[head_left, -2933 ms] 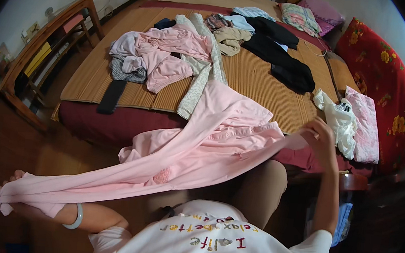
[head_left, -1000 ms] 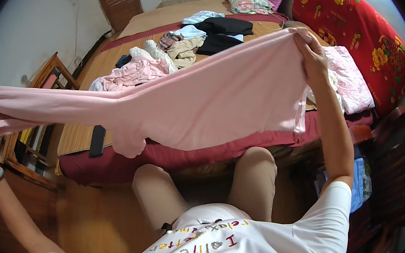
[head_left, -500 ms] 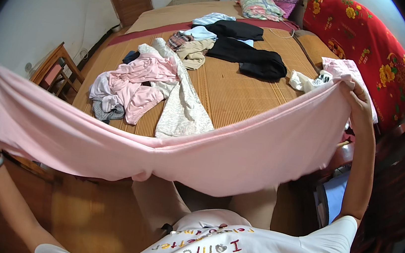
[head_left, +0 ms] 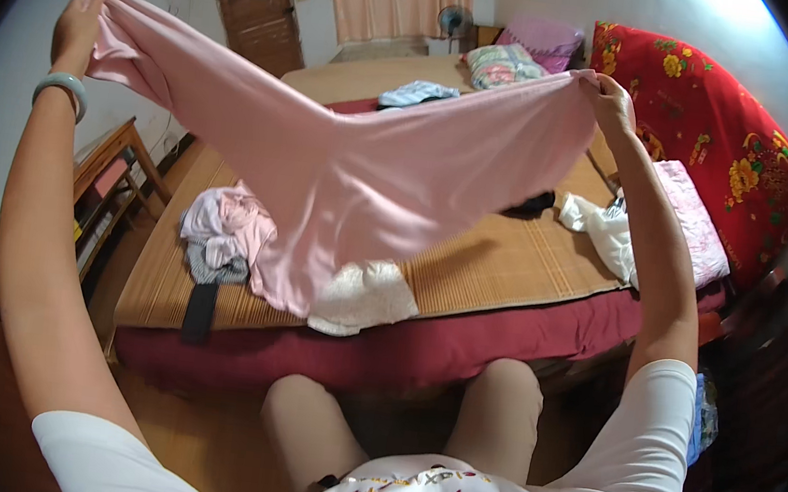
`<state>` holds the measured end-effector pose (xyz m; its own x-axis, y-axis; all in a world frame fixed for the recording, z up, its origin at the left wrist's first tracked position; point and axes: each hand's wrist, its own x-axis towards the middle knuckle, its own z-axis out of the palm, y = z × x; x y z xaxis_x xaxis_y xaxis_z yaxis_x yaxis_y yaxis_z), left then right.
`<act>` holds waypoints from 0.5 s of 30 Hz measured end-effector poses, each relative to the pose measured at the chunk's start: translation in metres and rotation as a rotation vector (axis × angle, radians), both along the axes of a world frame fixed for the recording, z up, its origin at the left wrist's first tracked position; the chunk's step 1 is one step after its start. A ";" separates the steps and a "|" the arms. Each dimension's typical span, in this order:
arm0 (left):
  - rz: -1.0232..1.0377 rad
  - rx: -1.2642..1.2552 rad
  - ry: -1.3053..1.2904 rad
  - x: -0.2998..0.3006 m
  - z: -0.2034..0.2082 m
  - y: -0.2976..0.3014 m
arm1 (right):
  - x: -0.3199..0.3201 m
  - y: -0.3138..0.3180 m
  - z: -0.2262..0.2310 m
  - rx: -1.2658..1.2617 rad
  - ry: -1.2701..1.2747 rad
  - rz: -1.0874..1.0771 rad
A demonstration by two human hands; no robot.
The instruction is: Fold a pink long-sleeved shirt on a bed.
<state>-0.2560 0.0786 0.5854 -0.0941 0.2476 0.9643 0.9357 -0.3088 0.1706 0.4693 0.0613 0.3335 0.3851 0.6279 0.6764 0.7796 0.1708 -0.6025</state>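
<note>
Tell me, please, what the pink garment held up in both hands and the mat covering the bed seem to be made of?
Pink garment: likely a soft knit such as cotton jersey, matte; it sags and drapes between the hands. Bed mat: apparently woven bamboo or rattan, tan with a slight sheen; fine parallel strips show.

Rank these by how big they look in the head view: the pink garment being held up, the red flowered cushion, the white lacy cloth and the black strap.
1. pink garment, though nearness to the camera inflates it
2. red flowered cushion
3. white lacy cloth
4. black strap

no packages, labels, signs, screens
</note>
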 end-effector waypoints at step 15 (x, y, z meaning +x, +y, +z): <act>-0.692 -0.499 0.271 0.112 -0.354 -0.259 | 0.010 -0.108 -0.290 -0.405 -0.123 0.415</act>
